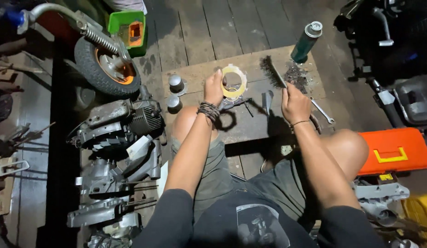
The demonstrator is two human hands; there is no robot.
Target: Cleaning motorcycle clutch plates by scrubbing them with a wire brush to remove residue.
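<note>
While you sit low over the wooden board point(195, 76), the far left holds a small wheel with an orange hub point(108, 66) leaning under a spring and a bent tube, a green box point(129, 28) just behind it with something orange inside. Below the wheel, grey engine housings point(119, 121) lie side by side on the floor, seemingly spread out so each stays in view. Two short metal cylinders point(175, 83) stand upright on the board, near your left wrist.

Your left hand point(214, 89) is closed on the pale yellow ring point(233, 81), pinching it at one edge and lifting it clear of the board, so its flat face turns up towards you. Beneath it lie small dark tools, too dim to name.

Your right hand point(294, 103) is clenched round the handle of the wire brush point(273, 71), bristles raised and angled towards the ring but apart from it. Just beyond the brush sits a heap of dark scrapings point(297, 76), and a green spray can point(306, 42) stands tilted at the board's far edge. A spanner point(323, 112) rests beside your right wrist. Furthest right, the orange case point(393, 151) is shut, so its contents are hidden.
</note>
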